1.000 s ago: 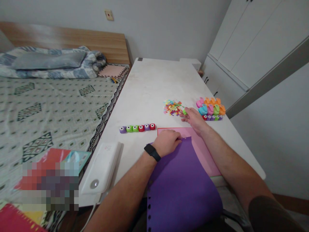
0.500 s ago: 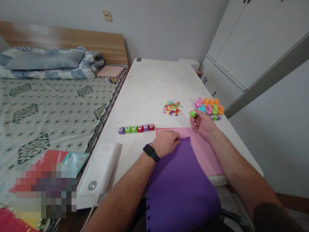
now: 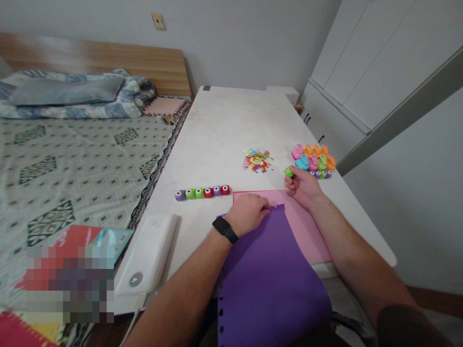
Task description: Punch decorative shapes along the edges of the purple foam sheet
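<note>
My right hand is closed round a small green punch, held just above the white table. My left hand, a black watch on its wrist, rests curled on the top edge of a purple foam sheet and pinches it. The purple sheet lies over a pink sheet and hangs off the near table edge. A pile of colourful paper cut-outs sits ahead of my hands. A cluster of coloured punches stands to the right of that pile.
A row of small punches in purple, green and red lies left of my left hand. A white device with a lit button sits at the near left table edge. A bed runs along the left; white cupboards stand at the right.
My right hand drew back from the cut-out pile toward me, closing on the green punch. My left hand stayed on the purple sheet.
</note>
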Demonstrator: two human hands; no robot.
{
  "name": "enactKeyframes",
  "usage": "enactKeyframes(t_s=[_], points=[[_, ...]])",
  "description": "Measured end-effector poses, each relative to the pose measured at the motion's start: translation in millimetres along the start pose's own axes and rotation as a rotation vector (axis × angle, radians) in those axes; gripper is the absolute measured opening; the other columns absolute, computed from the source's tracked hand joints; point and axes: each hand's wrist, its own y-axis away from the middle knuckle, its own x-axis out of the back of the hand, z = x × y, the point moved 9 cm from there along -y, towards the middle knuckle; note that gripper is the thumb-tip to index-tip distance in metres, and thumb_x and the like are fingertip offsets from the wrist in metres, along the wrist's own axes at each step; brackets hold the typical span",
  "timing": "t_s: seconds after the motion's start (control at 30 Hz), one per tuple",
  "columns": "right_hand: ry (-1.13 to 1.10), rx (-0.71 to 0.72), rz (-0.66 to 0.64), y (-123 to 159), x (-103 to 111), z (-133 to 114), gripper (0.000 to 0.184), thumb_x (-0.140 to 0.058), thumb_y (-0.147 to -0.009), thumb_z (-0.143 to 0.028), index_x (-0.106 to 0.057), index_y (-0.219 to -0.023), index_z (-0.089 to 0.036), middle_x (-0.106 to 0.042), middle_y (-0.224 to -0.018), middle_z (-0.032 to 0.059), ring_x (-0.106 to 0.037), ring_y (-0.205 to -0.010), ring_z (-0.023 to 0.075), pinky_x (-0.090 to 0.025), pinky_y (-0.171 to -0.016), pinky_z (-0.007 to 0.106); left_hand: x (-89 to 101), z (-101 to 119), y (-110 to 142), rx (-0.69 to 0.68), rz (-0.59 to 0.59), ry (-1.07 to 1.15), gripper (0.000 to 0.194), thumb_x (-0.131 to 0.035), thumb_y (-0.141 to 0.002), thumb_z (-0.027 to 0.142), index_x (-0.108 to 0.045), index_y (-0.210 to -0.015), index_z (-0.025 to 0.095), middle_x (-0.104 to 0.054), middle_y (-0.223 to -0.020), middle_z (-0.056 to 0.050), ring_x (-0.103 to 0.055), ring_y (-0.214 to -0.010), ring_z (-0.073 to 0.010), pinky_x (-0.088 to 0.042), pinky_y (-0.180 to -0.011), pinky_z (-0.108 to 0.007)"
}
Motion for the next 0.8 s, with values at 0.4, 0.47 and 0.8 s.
enactKeyframes(t_s=[0.4,0.47,0.8], points=[[-0.085,-0.041,-0.034,3.8,-1.7,2.7,0.029,-0.07,-0.084,-0.043,-0.05,-0.079,-0.023,-0.044,-0.06,-0.0056,-0.031,-0.047,0.0099,-0.023,-0.041,0.023,-1.0,0.7,-0.7,-0.011,0.0,-0.016,0.016,-0.061,-0.095,0.029,-0.074,-0.097,0.019,-0.074,-0.091,-0.008,-0.068,-0.088,-0.0217,-0.051,-0.081,-0.032],[-0.083,-0.04,-0.042,3.5,-1.9,2.9,0.026,-0.07,-0.084,-0.039,-0.05,-0.079,-0.023,-0.044,-0.06,-0.0053,-0.032,-0.047,0.01,-0.023,-0.042,0.023,-1.4,0.6,-0.5,-0.013,0.001,-0.016,0.017,-0.061,-0.095,0.029,-0.074,-0.097,0.019,-0.074,-0.091,-0.008,-0.069,-0.088,-0.0217,-0.051,-0.082,-0.032],[-0.136,-0.045,0.008,5.9,0.1,-3.3,0.035,-0.065,-0.088,-0.053,-0.054,-0.079,-0.022,-0.04,-0.058,-0.0053,-0.029,-0.046,0.0108,-0.024,-0.04,0.025,-2.3,-0.1,-1.3,-0.005,-0.001,-0.008,0.017,-0.061,-0.095,0.029,-0.075,-0.099,0.019,-0.075,-0.093,-0.008,-0.069,-0.09,-0.0217,-0.051,-0.084,-0.033]])
